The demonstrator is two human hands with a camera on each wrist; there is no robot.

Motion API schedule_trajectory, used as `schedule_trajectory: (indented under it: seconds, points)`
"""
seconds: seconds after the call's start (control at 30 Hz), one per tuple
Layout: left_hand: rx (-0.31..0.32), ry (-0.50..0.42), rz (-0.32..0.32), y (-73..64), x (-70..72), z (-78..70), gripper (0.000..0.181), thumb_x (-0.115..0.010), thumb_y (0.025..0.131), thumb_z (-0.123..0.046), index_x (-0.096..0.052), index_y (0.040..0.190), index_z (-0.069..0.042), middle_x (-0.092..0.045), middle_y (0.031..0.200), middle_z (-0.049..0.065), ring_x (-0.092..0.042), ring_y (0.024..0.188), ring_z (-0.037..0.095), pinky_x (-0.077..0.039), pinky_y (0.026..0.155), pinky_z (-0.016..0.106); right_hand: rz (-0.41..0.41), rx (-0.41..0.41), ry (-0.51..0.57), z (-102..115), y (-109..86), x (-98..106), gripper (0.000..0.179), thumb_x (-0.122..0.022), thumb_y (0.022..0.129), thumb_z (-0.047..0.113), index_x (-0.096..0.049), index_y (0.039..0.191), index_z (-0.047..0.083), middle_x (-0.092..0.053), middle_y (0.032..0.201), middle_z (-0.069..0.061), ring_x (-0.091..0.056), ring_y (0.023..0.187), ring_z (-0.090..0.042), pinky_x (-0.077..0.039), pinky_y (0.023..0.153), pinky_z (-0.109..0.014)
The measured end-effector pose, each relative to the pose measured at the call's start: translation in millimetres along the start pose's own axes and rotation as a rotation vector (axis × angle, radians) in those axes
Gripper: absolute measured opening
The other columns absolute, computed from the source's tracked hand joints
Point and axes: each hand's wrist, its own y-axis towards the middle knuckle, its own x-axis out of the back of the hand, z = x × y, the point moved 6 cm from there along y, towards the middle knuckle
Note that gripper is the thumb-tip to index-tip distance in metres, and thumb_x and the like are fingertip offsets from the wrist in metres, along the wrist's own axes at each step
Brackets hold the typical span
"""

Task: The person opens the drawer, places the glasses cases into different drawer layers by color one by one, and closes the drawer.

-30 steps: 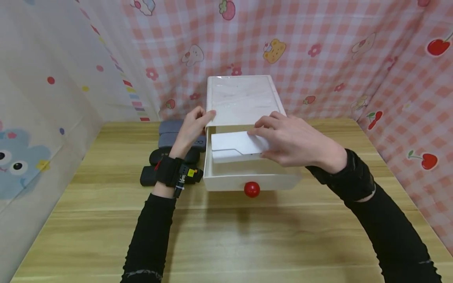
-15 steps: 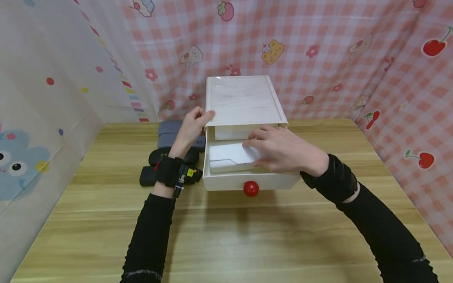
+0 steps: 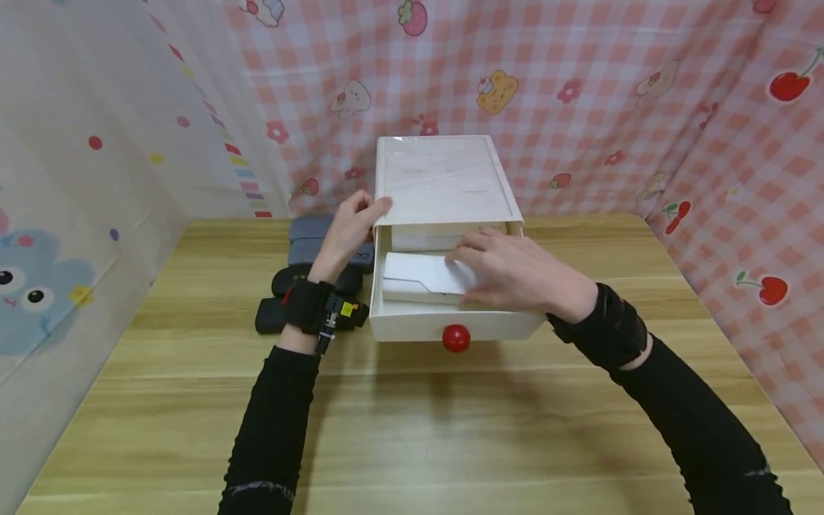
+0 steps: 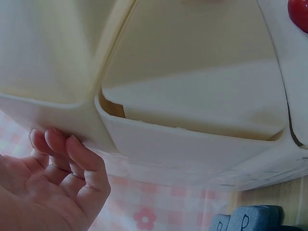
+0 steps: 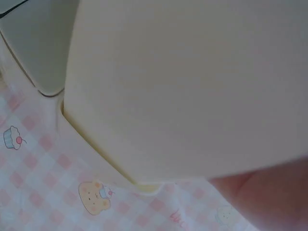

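Observation:
A white glasses case (image 3: 421, 275) with a fold-over flap lies in the pulled-out top drawer (image 3: 399, 327) of a white drawer cabinet (image 3: 444, 179). My right hand (image 3: 515, 268) pinches the case's right end, and its fingertips are partly hidden. Further back in the drawer is a second white box-like thing (image 3: 418, 237), half covered by the cabinet top and my hand. My left hand (image 3: 350, 229) holds the cabinet's front left corner, thumb at the top edge; its curled fingers (image 4: 86, 159) touch the side wall in the left wrist view.
Left of the cabinet, several dark glasses cases stand in a row on the wooden table (image 3: 193, 422), among them a grey case (image 3: 309, 250) and a black case (image 3: 270, 316). A red knob (image 3: 455, 338) sticks out from the drawer front. Patterned curtains (image 3: 579, 107) hang behind.
My right hand has lowered the white glasses case into the drawer, toward its front. The second white thing behind has come into sight. My left hand stays on the cabinet corner.

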Motion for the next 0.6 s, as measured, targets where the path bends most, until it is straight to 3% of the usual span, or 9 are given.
schedule_trajectory:
  seconds: [0.2,0.43,0.6]
  points:
    - [0.005,-0.002,0.001,-0.2,0.0,0.4,0.035,-0.056,0.093,-0.040,-0.040,0.077,-0.013,-0.038,0.073,0.001,-0.043,0.063,0.016,-0.036,0.059,0.025,-0.091,0.051,0.002,8.6,-10.9,13.8,0.046,-0.078,0.077,0.032,-0.065,0.113,0.007,-0.063,0.114,-0.009,-0.059,0.102,-0.022,-0.053,0.077,-0.037]
    - [0.010,0.002,-0.001,-1.2,-0.7,0.4,0.035,-0.057,0.092,-0.040,-0.040,0.077,-0.013,-0.037,0.072,0.000,-0.043,0.064,0.018,-0.036,0.058,0.025,-0.365,0.252,-0.097,45.1,-35.3,33.4,0.034,-0.084,0.069,0.018,-0.067,0.096,0.006,-0.062,0.089,-0.004,-0.059,0.075,-0.014,-0.051,0.061,-0.028]
    - [0.014,0.015,0.003,-0.9,0.2,0.7,0.036,-0.057,0.093,-0.041,-0.040,0.078,-0.013,-0.036,0.071,0.001,-0.041,0.064,0.018,-0.036,0.060,0.027,-0.444,0.345,-0.157,69.7,-49.4,26.8,0.035,-0.084,0.067,0.015,-0.066,0.096,0.008,-0.061,0.084,-0.002,-0.056,0.069,-0.013,-0.048,0.058,-0.026]
